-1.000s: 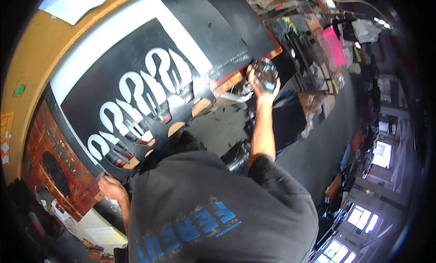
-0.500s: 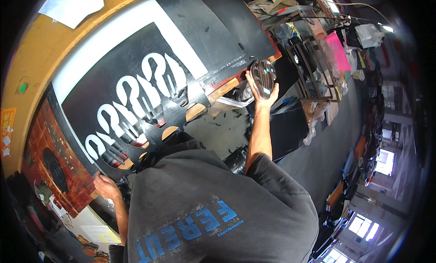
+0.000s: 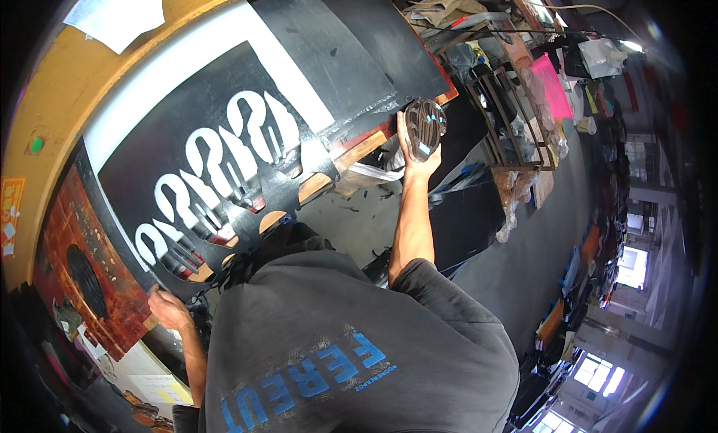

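My right hand (image 3: 416, 164) holds up an oval cutting die (image 3: 426, 129), dark-rimmed and brown-ribbed with light-blue patches, beside the right end of the worktable. Its thumb and fingers grip the die's edge and underside. At the lower left, my left hand (image 3: 170, 310) has its fingers closed at the near-left corner of a black sheet (image 3: 168, 145). That sheet lies over a white board (image 3: 298, 78), which shows through its row of curved cut-outs. Its cut near edge hangs in strips over the front of the table; the exact finger grip is partly hidden.
A yellow machine frame (image 3: 37, 81) arches over the far left side. More black sheets (image 3: 336, 44) lie at the back right. A worn reddish board (image 3: 82, 283) stands to the left. Rightward is a metal rack (image 3: 497, 126) with plastic bags and scraps. Black scraps litter the floor.
My right hand and the die have shifted slightly left, and the die shows more of its ribbed face. My left hand stays at the sheet's corner.
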{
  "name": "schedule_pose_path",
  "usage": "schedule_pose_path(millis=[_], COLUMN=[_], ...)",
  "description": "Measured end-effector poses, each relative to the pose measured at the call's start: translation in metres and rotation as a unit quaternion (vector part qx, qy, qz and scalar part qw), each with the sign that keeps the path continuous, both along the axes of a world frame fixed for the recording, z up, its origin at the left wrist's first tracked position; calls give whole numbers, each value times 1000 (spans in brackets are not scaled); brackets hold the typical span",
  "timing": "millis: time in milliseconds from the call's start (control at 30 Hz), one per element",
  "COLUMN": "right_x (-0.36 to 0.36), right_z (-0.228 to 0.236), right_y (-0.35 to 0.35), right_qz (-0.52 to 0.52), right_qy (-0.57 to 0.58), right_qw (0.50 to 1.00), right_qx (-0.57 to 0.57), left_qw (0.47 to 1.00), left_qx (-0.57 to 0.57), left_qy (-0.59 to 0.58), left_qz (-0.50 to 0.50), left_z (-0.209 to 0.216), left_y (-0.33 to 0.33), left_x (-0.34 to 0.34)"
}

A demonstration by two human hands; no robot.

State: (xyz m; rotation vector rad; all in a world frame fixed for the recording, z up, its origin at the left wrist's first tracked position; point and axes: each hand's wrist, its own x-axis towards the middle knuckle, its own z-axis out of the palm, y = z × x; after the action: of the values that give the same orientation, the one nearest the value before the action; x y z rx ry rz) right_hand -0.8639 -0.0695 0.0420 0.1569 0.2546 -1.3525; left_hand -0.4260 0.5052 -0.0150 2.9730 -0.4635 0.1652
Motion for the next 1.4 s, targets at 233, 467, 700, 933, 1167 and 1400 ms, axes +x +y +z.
schedule_pose_path(millis=[233,467,700,933,1167,1400], right_x=[-12,-36,13,81,303,497], right_z=[0,53,28,88,118,88], right_y=[-16,-41,-13,-7,61,154], right_qz=[42,154,105,234,363,432], right_qy=[-29,164,-47,198,663,635], right_qw=[999,967,993,941,599,347], right_qx=[-6,-119,30,-142,-264,-538], left_qw=[1000,998,998,996,969,931], left_qx=[2,-33,-10,-82,-217,-346], left_qy=[-23,-33,-50,-26,119,110], left_qz=[-16,-48,-35,-34,26,-26], left_z=[-6,-13,15,57,81,71], left_y=[4,11,-8,-23,-19,-11], left_x=[4,11,13,22,42,76])
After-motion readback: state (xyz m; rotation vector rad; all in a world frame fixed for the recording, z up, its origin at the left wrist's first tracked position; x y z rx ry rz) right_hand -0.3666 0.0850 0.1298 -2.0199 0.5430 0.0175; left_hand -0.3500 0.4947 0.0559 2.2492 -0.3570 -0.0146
